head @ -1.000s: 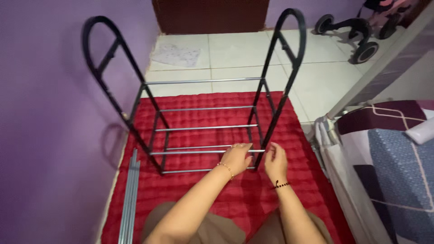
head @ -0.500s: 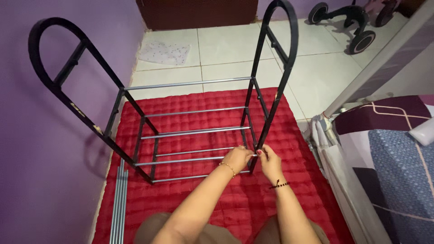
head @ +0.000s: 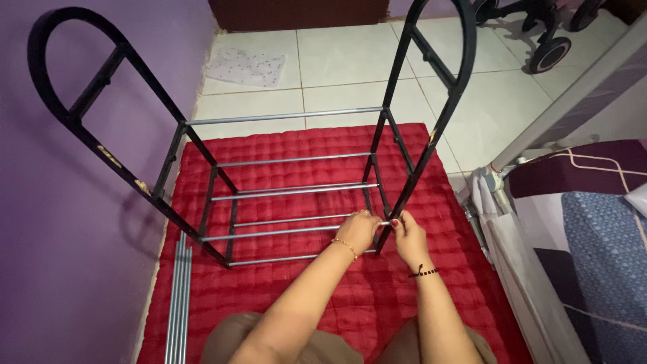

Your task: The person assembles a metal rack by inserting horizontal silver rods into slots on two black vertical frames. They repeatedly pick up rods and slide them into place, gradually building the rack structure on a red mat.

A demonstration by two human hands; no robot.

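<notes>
left hand pinching silver rod | right hand gripping black side frame at 5 o'clock of red mat | risk: rod slips its socket, frame tips.

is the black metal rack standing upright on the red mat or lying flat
Upright. The rack stands on the red mat, both arched side frames rising, rods running level between them. Both hands grip its near right post.

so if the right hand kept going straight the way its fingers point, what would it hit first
Almost at once, the black side frame of the rack: the right hand already has its fingertips at the frame's lower leg, beside a silver crossbar end. Past that the line runs over the red quilted mat, though depth is hard to judge.
</notes>
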